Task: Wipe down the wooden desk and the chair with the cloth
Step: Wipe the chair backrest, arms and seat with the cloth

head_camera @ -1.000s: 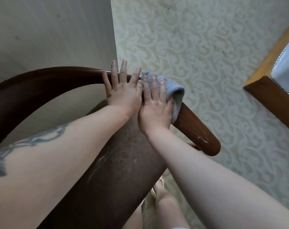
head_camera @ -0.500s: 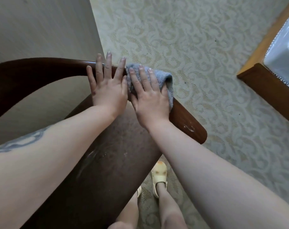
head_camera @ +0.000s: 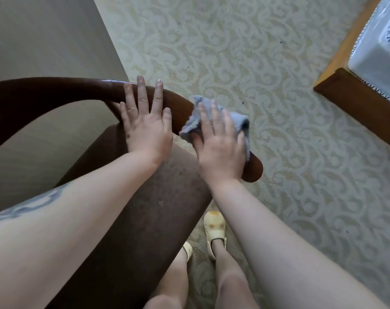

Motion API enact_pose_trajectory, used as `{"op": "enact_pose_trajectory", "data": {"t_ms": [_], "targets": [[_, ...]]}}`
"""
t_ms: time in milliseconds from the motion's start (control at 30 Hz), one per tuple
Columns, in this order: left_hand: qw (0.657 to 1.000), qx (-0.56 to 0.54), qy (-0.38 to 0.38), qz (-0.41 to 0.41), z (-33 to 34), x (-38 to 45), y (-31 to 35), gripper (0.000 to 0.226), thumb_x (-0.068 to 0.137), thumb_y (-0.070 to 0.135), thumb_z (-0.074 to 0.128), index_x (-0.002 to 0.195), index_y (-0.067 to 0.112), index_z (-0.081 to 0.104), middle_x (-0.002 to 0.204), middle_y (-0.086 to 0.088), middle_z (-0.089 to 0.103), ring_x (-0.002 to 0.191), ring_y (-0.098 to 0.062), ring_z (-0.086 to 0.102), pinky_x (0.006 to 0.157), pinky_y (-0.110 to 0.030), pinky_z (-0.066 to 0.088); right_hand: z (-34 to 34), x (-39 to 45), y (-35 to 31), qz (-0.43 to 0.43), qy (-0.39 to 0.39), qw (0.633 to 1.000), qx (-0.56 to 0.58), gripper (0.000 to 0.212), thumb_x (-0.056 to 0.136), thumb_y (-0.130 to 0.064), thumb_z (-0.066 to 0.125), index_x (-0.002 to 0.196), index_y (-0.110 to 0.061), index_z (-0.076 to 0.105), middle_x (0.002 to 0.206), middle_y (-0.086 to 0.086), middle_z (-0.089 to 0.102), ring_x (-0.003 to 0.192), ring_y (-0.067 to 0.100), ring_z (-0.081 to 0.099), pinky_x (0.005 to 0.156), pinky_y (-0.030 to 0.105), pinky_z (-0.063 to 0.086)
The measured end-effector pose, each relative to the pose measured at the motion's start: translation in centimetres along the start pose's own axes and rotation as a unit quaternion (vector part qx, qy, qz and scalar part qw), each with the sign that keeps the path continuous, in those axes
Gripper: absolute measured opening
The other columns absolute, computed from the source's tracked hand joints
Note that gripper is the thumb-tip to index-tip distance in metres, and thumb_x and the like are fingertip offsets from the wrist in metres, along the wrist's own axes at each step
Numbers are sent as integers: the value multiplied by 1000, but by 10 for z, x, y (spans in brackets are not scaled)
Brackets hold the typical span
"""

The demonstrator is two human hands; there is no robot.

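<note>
The chair [head_camera: 131,219] has a dark brown padded seat and a curved dark wooden armrest [head_camera: 56,90] running from the left to a rounded end at centre right. My left hand [head_camera: 147,128] lies flat on the armrest with fingers spread and straight. A crumpled grey-blue cloth [head_camera: 194,123] sits on the armrest near its rounded end. My right hand [head_camera: 220,143] presses down on the cloth with straight fingers, covering most of it. The two hands are a short gap apart.
A pale wall panel [head_camera: 44,41] stands at the left behind the chair. A patterned beige carpet [head_camera: 256,74] covers the floor. A wooden furniture corner [head_camera: 356,101] with a white lace-edged cover juts in at upper right. My feet in pale sandals [head_camera: 214,228] stand beside the seat.
My right hand has slid the cloth along the armrest toward its rounded end, away from my left hand. The left hand stays flat on the armrest.
</note>
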State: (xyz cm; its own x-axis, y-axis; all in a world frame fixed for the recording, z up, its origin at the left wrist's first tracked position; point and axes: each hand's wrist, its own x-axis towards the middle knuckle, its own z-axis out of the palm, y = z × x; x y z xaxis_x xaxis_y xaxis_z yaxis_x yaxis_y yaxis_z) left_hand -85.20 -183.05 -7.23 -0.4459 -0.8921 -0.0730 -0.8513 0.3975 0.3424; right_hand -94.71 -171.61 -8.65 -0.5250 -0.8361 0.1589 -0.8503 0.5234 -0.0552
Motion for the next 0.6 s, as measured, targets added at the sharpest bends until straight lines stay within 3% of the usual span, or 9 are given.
{"op": "enact_pose_trajectory", "data": {"t_ms": [100,167,267,333,433,533,600], "targets": [[1000,-2,11,-23,1,0,6,57,103,35,26,155,31,2,162,-4,-14,147,-25,-18,116,-42,-13,-4,-62,5,79,8,996,-28,62,97,-37,50,153,-28,26,160,-2,25,145,22,28,107,48,28],[1000,0,7,-27,3,-2,12,58,103,35,26,155,30,2,162,-5,-15,147,-25,-18,116,-42,-13,4,-65,-9,23,14,999,-21,62,96,-34,50,153,-30,26,160,-2,25,146,22,27,107,46,21],[1000,0,3,-17,4,-4,12,57,103,37,26,155,31,1,161,-5,-16,147,-24,-18,117,-42,-13,-2,-1,-19,-62,-25,998,16,55,97,-42,32,151,-32,31,158,-3,30,143,21,32,102,46,33],[1000,14,-6,-5,1,-4,8,57,103,40,25,154,33,-1,161,-4,-16,147,-24,-18,117,-42,-12,-10,19,4,-7,-74,996,44,56,98,-46,22,152,-33,28,158,-3,30,140,22,36,103,44,34],[999,30,-14,6,-5,-5,1,57,103,43,23,154,35,-3,161,-3,-16,147,-23,-19,117,-42,-14,-17,-23,31,84,-30,995,39,53,100,-43,27,150,-28,35,153,-2,39,129,21,45,101,40,31],[1000,17,-17,-12,-4,-6,7,57,104,42,23,154,35,-4,161,-2,-19,147,-22,-21,116,-42,-15,-8,-52,13,91,-7,996,-26,53,99,-42,33,151,-28,34,156,-1,34,134,22,37,100,45,28],[999,5,-20,-29,-1,-4,14,57,104,40,22,153,34,-5,160,-2,-21,146,-22,-22,115,-41,-17,-3,-26,-5,44,-12,999,-18,56,97,-43,33,150,-26,33,156,1,33,139,23,32,102,47,27]]}}
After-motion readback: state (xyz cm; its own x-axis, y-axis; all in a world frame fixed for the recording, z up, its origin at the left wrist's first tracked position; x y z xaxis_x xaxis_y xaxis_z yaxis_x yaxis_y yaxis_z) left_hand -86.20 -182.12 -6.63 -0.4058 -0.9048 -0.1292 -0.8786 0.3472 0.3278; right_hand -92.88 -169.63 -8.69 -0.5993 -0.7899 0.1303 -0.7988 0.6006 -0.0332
